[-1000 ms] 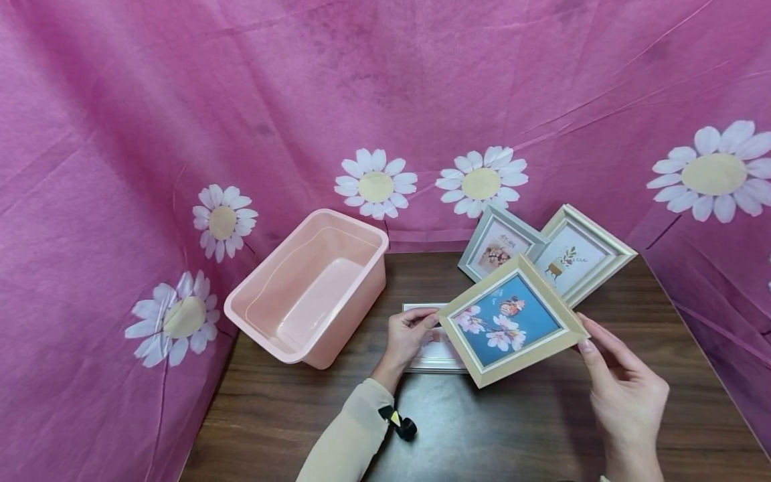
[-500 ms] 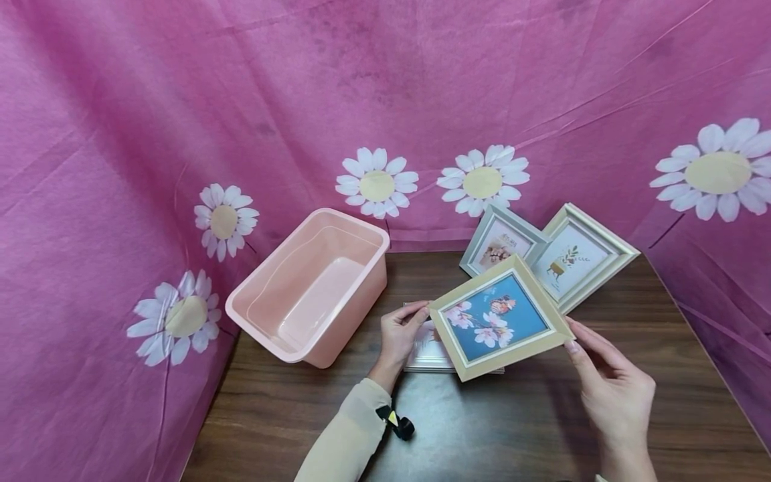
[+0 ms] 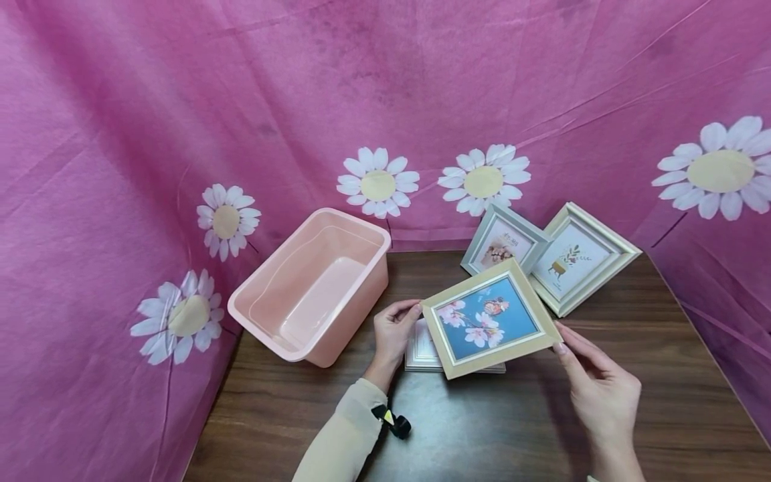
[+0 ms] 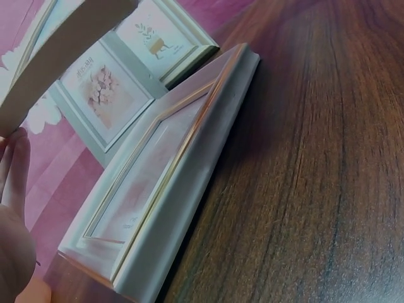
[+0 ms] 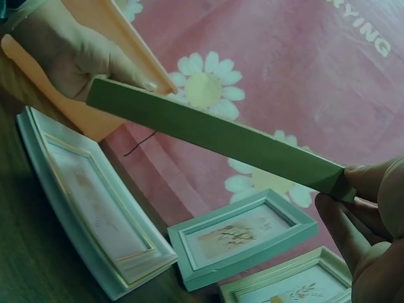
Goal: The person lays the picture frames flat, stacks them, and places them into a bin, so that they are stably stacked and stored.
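Note:
A beige picture frame (image 3: 489,320) with pink blossoms on blue is held tilted above the table between both hands. My left hand (image 3: 393,336) pinches its left corner, thumb on top. At the opposite, lower right corner, my right hand (image 3: 602,388) pinches it between thumb and fingers; the right wrist view shows the held frame's edge (image 5: 214,136) raised over the others. Below it lies a white picture frame (image 4: 151,177) with a gold inner line, partly covered in the head view. Behind are a grey-blue picture frame (image 3: 502,241) and a cream picture frame (image 3: 572,258).
A pink plastic bin (image 3: 367,288) stands at the left on the dark wooden table (image 3: 482,428). Pink cloth (image 3: 301,80) printed with daisies hangs behind and at both sides. A black strap device (image 3: 397,423) sits on the left sleeve.
Both hands have shifted left with the beige picture frame, and it has turned slightly. More of the cream frame behind shows. The bin and other frames stay put.

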{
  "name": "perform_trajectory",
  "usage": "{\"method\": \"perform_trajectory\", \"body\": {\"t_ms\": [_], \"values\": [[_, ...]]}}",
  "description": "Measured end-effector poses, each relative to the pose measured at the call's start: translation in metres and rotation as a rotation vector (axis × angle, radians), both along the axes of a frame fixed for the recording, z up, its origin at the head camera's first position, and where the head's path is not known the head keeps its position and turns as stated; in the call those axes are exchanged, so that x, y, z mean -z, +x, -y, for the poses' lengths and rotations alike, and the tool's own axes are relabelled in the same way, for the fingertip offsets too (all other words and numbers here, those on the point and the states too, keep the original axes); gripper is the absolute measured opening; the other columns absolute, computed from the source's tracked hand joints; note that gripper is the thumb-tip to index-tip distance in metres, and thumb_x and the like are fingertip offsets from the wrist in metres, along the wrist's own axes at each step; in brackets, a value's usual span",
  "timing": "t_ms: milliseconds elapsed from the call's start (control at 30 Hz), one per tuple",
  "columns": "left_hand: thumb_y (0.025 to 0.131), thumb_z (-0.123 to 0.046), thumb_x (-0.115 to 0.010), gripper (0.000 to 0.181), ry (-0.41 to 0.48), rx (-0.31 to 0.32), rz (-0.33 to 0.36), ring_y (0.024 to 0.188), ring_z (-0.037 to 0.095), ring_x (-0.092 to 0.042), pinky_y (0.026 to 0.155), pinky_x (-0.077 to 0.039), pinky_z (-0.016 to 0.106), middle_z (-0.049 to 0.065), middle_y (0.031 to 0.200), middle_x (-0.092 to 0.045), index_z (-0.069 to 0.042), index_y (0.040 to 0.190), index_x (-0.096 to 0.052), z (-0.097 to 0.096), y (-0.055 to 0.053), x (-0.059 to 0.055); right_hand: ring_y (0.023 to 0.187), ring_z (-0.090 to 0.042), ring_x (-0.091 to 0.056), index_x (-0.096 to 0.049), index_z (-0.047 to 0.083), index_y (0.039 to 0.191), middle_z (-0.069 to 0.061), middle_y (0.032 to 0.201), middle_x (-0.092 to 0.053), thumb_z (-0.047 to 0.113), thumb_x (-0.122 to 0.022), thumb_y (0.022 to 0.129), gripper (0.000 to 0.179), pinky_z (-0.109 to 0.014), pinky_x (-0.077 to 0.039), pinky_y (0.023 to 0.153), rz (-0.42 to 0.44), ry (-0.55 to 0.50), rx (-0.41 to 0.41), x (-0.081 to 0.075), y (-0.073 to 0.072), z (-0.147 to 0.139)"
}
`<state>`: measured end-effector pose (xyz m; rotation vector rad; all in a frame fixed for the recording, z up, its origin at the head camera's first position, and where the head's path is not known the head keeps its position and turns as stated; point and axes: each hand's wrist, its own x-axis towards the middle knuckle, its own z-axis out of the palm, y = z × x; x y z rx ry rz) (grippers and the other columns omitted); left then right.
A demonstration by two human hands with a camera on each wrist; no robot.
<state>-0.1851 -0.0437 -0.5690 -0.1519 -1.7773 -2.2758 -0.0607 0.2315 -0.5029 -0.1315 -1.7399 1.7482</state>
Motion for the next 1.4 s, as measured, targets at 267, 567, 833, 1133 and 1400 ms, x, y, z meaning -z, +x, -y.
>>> {"method": "perform_trajectory", "body": {"t_ms": [267,567,833,1133,1400], "values": [[0.092,0.010,-0.076,0.017,-0.036,-0.019,0.022,0.077,-0.001,-0.071,0.068,-0.056,0.012,0.010,0.093,-0.083,0.021,0.105,-0.074,0.005,-0.001,0.001,0.107,-0.005,-0.079,-0.069,-0.027,0.114,0.000,0.117,-0.084,-0.023,-0.070,0.090,0.024,-0.015,-0.060,0.089,0.053,-0.009,0.008,0.007,0.001,0.006],[0.095,0.012,-0.071,0.026,-0.027,0.068,0.106,0.096,0.003,-0.075,0.085,-0.062,0.018,0.028,0.114,-0.078,0.020,0.120,-0.071,0.016,0.000,0.002,0.103,0.000,-0.078,-0.073,-0.021,0.114,0.010,0.113,-0.083,-0.022,-0.072,0.090,0.024,-0.013,-0.060,0.087,0.138,0.069,0.030,0.020,0.001,0.014],[0.096,0.013,-0.069,0.029,-0.029,0.073,0.152,0.099,0.003,-0.075,0.088,-0.062,0.018,0.039,0.121,-0.072,0.020,0.124,-0.069,0.023,0.000,0.003,0.100,0.007,-0.076,-0.079,-0.011,0.115,0.020,0.109,-0.081,-0.017,-0.075,0.091,0.025,-0.007,-0.057,0.083,0.193,0.122,0.066,0.028,0.000,0.024],[0.097,0.013,-0.068,0.032,-0.059,0.069,0.171,0.102,0.003,-0.075,0.092,-0.061,0.019,0.039,0.127,-0.070,0.017,0.128,-0.069,0.032,-0.003,0.007,0.095,0.020,-0.069,-0.083,0.000,0.116,0.036,0.102,-0.073,-0.003,-0.082,0.092,0.024,-0.001,-0.052,0.076,0.345,0.161,0.135,0.039,0.002,0.039],[0.098,0.012,-0.067,0.032,-0.098,0.082,0.163,0.106,0.005,-0.074,0.095,-0.060,0.018,0.039,0.129,-0.070,0.017,0.130,-0.068,0.038,-0.002,0.012,0.094,0.024,-0.066,-0.085,0.002,0.110,0.037,0.099,-0.073,0.002,-0.086,0.090,0.020,0.001,-0.048,0.080,0.366,0.201,0.149,0.051,0.005,0.046]]}}
